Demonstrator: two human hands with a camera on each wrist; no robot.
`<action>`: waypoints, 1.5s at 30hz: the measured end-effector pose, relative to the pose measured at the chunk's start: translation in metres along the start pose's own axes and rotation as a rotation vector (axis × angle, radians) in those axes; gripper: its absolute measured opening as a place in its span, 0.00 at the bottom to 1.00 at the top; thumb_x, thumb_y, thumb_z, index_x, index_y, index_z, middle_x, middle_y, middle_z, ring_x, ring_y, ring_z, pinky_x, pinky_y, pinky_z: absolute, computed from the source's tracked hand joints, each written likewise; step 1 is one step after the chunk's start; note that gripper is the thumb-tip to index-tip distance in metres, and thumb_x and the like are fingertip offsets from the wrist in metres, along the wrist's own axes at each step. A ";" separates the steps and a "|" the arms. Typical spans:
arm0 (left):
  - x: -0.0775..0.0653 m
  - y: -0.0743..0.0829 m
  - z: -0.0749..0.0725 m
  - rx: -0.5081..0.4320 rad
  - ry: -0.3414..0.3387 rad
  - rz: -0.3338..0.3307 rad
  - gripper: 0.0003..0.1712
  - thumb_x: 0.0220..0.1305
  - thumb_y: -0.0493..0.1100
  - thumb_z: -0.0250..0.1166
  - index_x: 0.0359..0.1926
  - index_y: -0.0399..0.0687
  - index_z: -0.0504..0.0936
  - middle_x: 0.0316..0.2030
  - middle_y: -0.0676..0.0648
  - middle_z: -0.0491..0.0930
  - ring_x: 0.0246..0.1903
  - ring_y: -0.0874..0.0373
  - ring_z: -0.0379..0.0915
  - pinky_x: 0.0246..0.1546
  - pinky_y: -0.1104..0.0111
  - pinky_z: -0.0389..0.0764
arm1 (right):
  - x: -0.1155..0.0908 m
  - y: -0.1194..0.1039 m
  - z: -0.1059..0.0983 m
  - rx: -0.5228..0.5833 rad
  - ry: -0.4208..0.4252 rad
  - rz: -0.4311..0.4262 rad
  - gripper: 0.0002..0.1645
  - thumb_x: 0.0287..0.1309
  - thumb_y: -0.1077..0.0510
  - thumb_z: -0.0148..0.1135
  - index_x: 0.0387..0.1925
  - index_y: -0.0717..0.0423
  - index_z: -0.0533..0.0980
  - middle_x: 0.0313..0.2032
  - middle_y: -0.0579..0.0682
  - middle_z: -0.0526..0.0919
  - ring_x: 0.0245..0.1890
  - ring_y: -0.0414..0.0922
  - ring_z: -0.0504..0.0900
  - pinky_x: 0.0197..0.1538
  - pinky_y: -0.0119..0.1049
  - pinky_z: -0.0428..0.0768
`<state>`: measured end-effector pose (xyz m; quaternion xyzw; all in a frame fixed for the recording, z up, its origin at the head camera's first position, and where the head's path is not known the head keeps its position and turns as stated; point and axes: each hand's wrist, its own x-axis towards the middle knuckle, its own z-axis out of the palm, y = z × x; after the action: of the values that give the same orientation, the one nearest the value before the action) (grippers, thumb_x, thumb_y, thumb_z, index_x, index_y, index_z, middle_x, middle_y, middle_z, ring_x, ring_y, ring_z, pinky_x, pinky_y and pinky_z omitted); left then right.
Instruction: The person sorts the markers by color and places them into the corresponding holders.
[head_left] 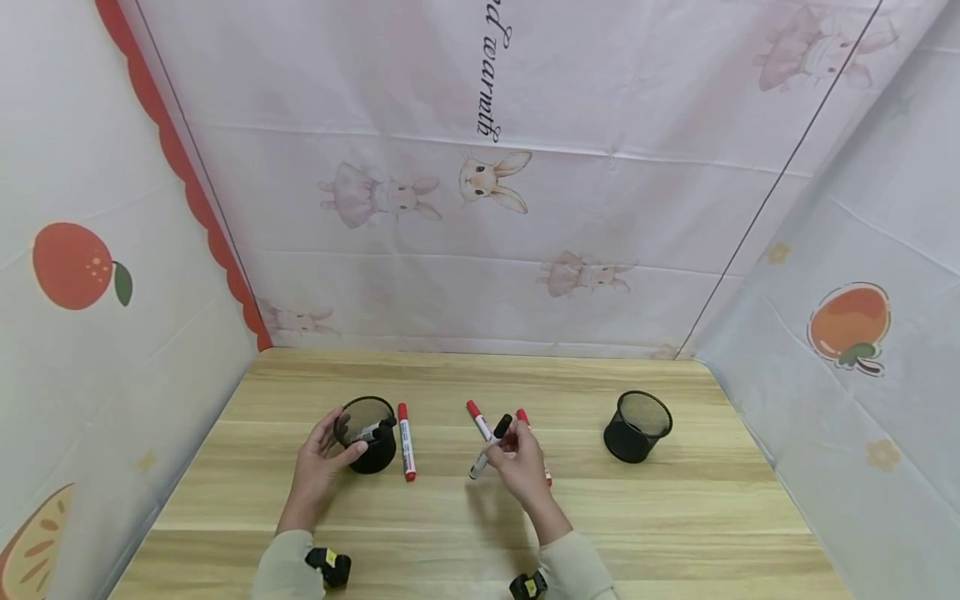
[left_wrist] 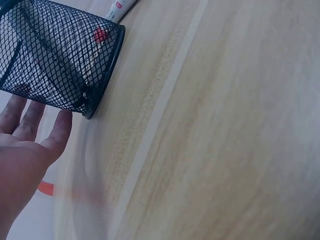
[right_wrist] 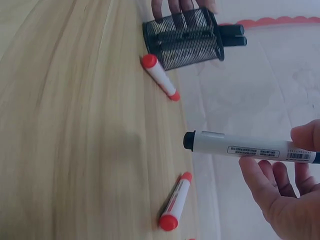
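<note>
My left hand (head_left: 318, 462) holds a black mesh pen cup (head_left: 377, 458) at the left of the table, thumb on the near side and fingers round the left. Two black-capped markers (right_wrist: 232, 35) stick out of that cup in the right wrist view. Near the table's middle, my right hand (head_left: 525, 471) pinches a white marker with a black cap (head_left: 481, 463), which is raised and tilted, cap end up. Under and behind this hand lie two red-capped markers, one (head_left: 478, 419) at its left and one (head_left: 522, 414) partly hidden by it.
Another red-capped marker (head_left: 407, 442) lies just right of the held cup. A second black mesh pen cup (head_left: 628, 442) stands upright at the right of the wooden table (head_left: 720, 517). Printed cloth walls (head_left: 450, 292) enclose the back and both sides.
</note>
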<state>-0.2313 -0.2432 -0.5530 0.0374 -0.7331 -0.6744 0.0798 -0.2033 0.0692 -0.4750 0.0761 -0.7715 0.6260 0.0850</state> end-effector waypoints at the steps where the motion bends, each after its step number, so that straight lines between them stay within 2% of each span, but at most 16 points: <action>1: 0.000 0.000 0.000 0.001 0.002 0.002 0.47 0.50 0.44 0.72 0.69 0.50 0.58 0.64 0.43 0.63 0.65 0.50 0.52 0.64 0.55 0.52 | 0.000 -0.001 0.002 0.010 0.000 0.002 0.11 0.46 0.74 0.60 0.32 0.69 0.69 0.29 0.54 0.75 0.32 0.46 0.74 0.34 0.30 0.75; 6: 0.000 0.002 0.002 -0.001 0.009 0.001 0.48 0.50 0.43 0.73 0.69 0.50 0.58 0.64 0.43 0.62 0.65 0.50 0.52 0.64 0.54 0.51 | 0.002 -0.008 0.008 0.079 -0.006 0.001 0.11 0.46 0.75 0.60 0.34 0.72 0.69 0.29 0.56 0.76 0.32 0.45 0.76 0.35 0.31 0.77; 11: -0.006 0.018 0.004 -0.001 -0.002 -0.006 0.47 0.50 0.40 0.73 0.69 0.46 0.58 0.64 0.40 0.62 0.65 0.46 0.51 0.63 0.50 0.50 | 0.004 -0.013 0.015 0.094 -0.016 -0.025 0.10 0.46 0.75 0.60 0.33 0.71 0.71 0.28 0.58 0.78 0.32 0.45 0.76 0.33 0.30 0.77; 14: -0.005 0.014 0.005 0.009 -0.001 0.017 0.47 0.50 0.40 0.73 0.68 0.45 0.58 0.63 0.39 0.63 0.64 0.45 0.52 0.63 0.49 0.50 | 0.004 -0.016 0.019 0.080 -0.013 -0.046 0.10 0.46 0.75 0.61 0.33 0.70 0.72 0.27 0.58 0.79 0.30 0.44 0.76 0.31 0.28 0.76; 18: 0.001 -0.001 0.004 0.020 -0.002 0.036 0.48 0.50 0.41 0.73 0.68 0.47 0.57 0.63 0.41 0.64 0.64 0.47 0.52 0.62 0.48 0.50 | 0.004 -0.021 0.023 0.074 -0.014 -0.078 0.09 0.47 0.74 0.62 0.33 0.70 0.72 0.28 0.59 0.80 0.29 0.45 0.77 0.30 0.28 0.76; 24: 0.000 -0.001 0.002 0.033 -0.017 0.063 0.46 0.52 0.40 0.71 0.69 0.46 0.56 0.63 0.39 0.63 0.63 0.44 0.53 0.62 0.47 0.50 | 0.006 -0.030 0.029 0.119 -0.038 -0.111 0.09 0.49 0.74 0.61 0.34 0.72 0.71 0.31 0.63 0.80 0.31 0.49 0.79 0.32 0.29 0.78; 31: -0.002 0.000 0.000 0.039 -0.038 0.085 0.45 0.54 0.38 0.70 0.69 0.47 0.55 0.63 0.37 0.63 0.63 0.44 0.55 0.61 0.47 0.53 | 0.010 -0.039 0.037 0.150 -0.054 -0.131 0.10 0.51 0.74 0.60 0.36 0.73 0.71 0.31 0.63 0.80 0.32 0.47 0.79 0.33 0.29 0.79; 37: -0.004 0.001 -0.001 0.023 -0.067 0.071 0.43 0.58 0.36 0.65 0.70 0.51 0.54 0.64 0.37 0.61 0.63 0.43 0.54 0.60 0.46 0.55 | 0.012 -0.047 0.042 0.188 -0.059 -0.143 0.12 0.52 0.74 0.60 0.40 0.72 0.71 0.34 0.62 0.80 0.34 0.49 0.79 0.36 0.30 0.79; 42: -0.005 0.003 -0.001 0.016 -0.077 0.081 0.41 0.59 0.33 0.62 0.70 0.50 0.53 0.64 0.36 0.60 0.62 0.42 0.55 0.57 0.50 0.60 | 0.015 -0.050 0.046 0.205 -0.059 -0.162 0.12 0.53 0.74 0.59 0.40 0.73 0.70 0.34 0.63 0.80 0.35 0.51 0.79 0.38 0.32 0.80; 45: -0.005 0.004 -0.001 0.018 -0.083 0.091 0.41 0.60 0.32 0.61 0.70 0.48 0.52 0.64 0.36 0.60 0.62 0.41 0.55 0.54 0.63 0.65 | 0.016 -0.053 0.048 0.217 -0.061 -0.174 0.12 0.52 0.74 0.59 0.40 0.74 0.70 0.34 0.64 0.80 0.35 0.51 0.79 0.38 0.33 0.80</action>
<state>-0.2261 -0.2431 -0.5493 -0.0236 -0.7426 -0.6646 0.0796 -0.2090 0.0110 -0.4309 0.1703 -0.6918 0.6935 0.1066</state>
